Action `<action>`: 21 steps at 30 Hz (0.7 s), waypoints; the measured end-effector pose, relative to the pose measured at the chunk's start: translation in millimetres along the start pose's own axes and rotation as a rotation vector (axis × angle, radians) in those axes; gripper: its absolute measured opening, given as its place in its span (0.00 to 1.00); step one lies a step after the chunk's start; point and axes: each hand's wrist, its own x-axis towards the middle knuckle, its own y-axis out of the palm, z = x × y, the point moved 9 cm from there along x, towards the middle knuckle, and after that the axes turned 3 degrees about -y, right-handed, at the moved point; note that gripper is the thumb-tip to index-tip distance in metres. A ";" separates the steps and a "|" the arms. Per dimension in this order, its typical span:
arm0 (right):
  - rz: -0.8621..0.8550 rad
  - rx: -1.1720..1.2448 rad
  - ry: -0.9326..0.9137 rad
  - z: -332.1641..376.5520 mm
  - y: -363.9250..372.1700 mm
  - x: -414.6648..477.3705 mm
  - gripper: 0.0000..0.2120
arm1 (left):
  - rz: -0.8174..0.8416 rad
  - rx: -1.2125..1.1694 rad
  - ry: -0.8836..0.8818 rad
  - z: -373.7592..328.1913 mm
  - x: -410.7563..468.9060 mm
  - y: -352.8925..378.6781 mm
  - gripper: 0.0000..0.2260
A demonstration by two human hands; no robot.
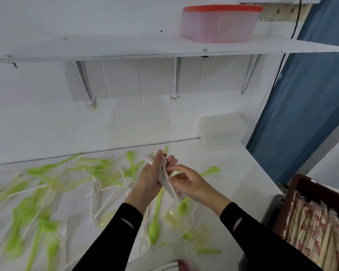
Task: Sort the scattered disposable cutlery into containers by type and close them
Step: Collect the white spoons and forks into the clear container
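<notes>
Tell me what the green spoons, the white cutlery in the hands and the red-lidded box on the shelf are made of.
The green spoons look like thin moulded plastic: uniform bright colour, slim handles. The white cutlery bundle, gripped in the left hand, is probably opaque matte plastic. The red-lidded box seems plastic too: translucent pinkish walls, opaque red lid.

The left hand (149, 182) and right hand (192, 182) hold a bundle of white forks (164, 174) above the counter (243, 173). Right of the grip the counter is bare as far as a translucent box (222, 130) against the wall. Left of and below the grip, green spoons (154, 229) and loose forks (125, 182) litter the surface, many overlapping. Well above, 1 shelf (125, 47) juts from the wall. Far right stands a brown crate (301, 184) of wrapped chopsticks (317, 231).
</notes>
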 end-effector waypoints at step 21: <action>0.023 -0.049 -0.003 -1.2 -0.2 -2.0 0.13 | 0.095 -0.045 0.001 0.2 7.5 2.1 0.06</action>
